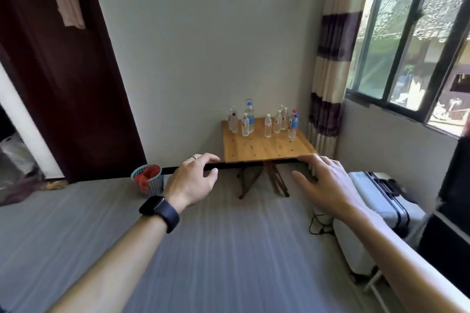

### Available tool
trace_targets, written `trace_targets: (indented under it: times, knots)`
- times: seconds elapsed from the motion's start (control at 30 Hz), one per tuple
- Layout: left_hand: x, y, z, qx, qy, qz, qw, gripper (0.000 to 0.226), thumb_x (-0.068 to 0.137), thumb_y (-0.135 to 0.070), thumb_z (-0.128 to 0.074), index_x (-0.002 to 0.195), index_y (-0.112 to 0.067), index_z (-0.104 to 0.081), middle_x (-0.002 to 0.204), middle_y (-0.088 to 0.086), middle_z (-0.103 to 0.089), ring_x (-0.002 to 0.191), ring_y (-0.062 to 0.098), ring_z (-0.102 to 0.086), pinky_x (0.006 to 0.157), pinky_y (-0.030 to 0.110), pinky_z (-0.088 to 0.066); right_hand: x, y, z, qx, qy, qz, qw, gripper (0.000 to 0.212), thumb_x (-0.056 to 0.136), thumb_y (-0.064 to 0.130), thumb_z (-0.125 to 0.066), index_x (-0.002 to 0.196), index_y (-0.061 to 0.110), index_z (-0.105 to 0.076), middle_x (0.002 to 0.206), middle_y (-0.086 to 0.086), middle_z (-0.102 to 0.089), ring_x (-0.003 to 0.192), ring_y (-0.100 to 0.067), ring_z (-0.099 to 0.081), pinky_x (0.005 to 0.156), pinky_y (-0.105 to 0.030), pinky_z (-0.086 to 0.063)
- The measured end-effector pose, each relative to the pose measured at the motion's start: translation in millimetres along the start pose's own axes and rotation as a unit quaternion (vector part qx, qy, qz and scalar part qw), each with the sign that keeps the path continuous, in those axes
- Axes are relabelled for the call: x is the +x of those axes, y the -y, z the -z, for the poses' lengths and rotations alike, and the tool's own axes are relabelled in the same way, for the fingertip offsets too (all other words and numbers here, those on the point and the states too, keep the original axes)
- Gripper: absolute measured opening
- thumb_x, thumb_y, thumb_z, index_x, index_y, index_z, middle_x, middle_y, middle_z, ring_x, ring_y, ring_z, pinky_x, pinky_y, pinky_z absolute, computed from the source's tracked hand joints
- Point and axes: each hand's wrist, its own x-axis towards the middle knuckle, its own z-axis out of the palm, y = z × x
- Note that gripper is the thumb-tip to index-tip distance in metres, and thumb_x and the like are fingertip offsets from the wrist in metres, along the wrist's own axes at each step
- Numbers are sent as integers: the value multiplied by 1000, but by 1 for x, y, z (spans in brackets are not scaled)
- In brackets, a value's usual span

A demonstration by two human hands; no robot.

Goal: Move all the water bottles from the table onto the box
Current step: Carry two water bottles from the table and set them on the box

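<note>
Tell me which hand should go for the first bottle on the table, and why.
Probably the right hand: it lines up with the denser right-side water bottles on the wooden table. The left hand hangs further left. Both are empty.

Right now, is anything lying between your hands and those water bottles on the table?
In the head view, only bare wooden table lies between the open hands (left hand, right hand) and the water bottles standing at its far edge.

table (267, 146): pale wood, showing knots, smooth
water bottles (267, 126): clear glossy plastic
watch band (170, 216): wrapping the left wrist, matt black
</note>
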Motion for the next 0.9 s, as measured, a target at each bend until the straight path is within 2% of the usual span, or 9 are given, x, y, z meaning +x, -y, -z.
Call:
trace_targets:
  times: [0.17,0.27,0.47,0.67,0.9]
  knots:
    - [104,40,-46,-9,8,11,1000,39,93,-30,-60,133,-29,-59,132,1,-61,126,21,-55,102,33,-45,98,-20,-55,-2,24,-16,1000,48,94,53,-55,138,34,-52,137,4,-57,134,-23,-41,107,-34,-36]
    - [163,53,-73,-11,25,5,1000,48,93,-34,-59,141,-32,-52,140,-2,-55,128,21,-53,102,34,-46,158,-28,-74,-7,24,-20,999,46,94,53,-54,137,37,-53,140,6,-56,137,-23,-39,109,-35,-35]
    - [280,71,-133,21,46,-14,999,44,94,-35,-57,138,-30,-55,141,-5,-54,130,20,-49,107,31,-40,264,-71,-109,-10,1,-24,1000,39,93,51,-56,131,41,-58,137,12,-59,136,-20,-39,108,-34,-35]
    - [396,80,-201,49,46,-21,998,42,95,-41,-55,136,-31,-56,142,-7,-53,131,19,-47,108,33,-39,376,-136,-160,-9,-12,-16,1000,37,96,51,-54,130,39,-61,136,10,-60,136,-20,-40,109,-35,-36]
    - [513,97,-253,39,39,46,997,39,97,-40,-54,134,-30,-58,140,-3,-55,130,21,-48,105,33,-42,504,-197,-209,19,32,-13,999,41,97,53,-48,133,38,-60,140,10,-57,138,-22,-37,110,-36,-35]
